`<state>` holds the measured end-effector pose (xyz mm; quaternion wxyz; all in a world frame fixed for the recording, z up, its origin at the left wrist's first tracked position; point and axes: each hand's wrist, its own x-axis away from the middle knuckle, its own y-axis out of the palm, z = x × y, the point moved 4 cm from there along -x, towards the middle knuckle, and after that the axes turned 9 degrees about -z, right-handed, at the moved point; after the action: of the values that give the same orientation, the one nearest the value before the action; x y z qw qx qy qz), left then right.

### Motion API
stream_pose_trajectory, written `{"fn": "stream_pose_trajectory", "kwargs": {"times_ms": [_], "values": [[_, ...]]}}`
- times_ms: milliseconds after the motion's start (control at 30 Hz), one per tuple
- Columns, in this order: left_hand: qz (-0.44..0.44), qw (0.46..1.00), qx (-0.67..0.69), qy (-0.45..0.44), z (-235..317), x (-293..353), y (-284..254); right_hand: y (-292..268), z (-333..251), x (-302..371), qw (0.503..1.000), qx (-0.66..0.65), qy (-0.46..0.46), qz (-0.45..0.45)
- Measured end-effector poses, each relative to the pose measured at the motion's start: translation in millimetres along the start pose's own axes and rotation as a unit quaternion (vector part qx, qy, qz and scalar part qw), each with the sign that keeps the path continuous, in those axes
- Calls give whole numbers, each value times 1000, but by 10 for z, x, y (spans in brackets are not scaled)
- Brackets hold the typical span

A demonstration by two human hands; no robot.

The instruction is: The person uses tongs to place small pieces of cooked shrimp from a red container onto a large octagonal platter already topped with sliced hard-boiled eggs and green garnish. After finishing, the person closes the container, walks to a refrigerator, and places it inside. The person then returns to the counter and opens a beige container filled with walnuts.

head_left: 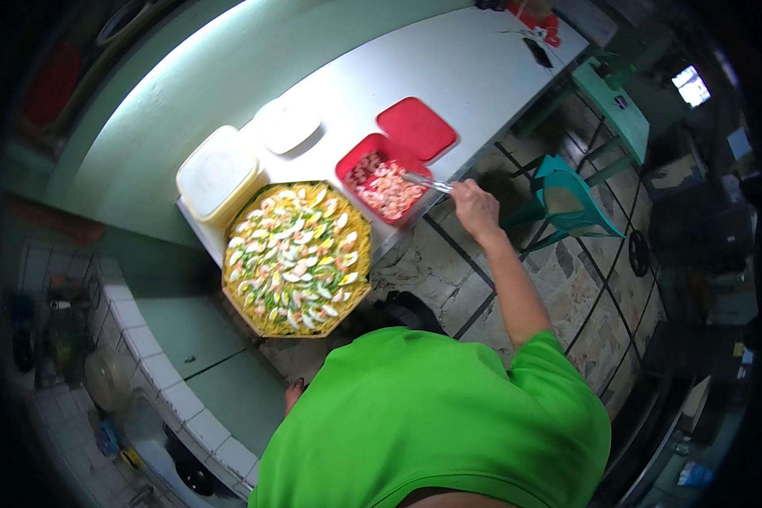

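Note:
My right hand is closed around metal tongs, whose tips reach into a red square container. Pink peeled shrimp fill most of it, with darker reddish-brown pieces in one corner. At the table's near end is a large octagonal tray of yellow noodles, topped with egg wedges, green strips and shrimp. Only a small part of my left hand shows beside my green shirt, below the tray; its fingers are mostly hidden, and I cannot see whether it holds anything.
A red lid lies behind the red container on the white table. Along the wall side stand a lidded yellow tub and a white container. A green plastic chair is to the right; a tiled sink counter is at left.

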<state>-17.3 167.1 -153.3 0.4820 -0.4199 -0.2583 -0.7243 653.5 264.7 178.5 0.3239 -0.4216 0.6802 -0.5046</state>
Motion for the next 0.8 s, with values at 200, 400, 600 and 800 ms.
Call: {"fn": "stream_pose_trajectory", "kwargs": {"times_ms": [200, 400, 600, 800], "values": [[30, 994, 81, -61, -229, 84, -258, 66, -180, -97, 999, 31, 35, -24], [54, 993, 79, -69, 136, 211, -131, 81, -233, -92, 997, 38, 47, -42], [35, 998, 22, -41, 432, 369, -4, -47, -140, 22, 998, 0, 66, -17], [51, 992, 77, -81, 348, 317, -85, 93, -250, -143, 994, 64, 72, -58]]}}
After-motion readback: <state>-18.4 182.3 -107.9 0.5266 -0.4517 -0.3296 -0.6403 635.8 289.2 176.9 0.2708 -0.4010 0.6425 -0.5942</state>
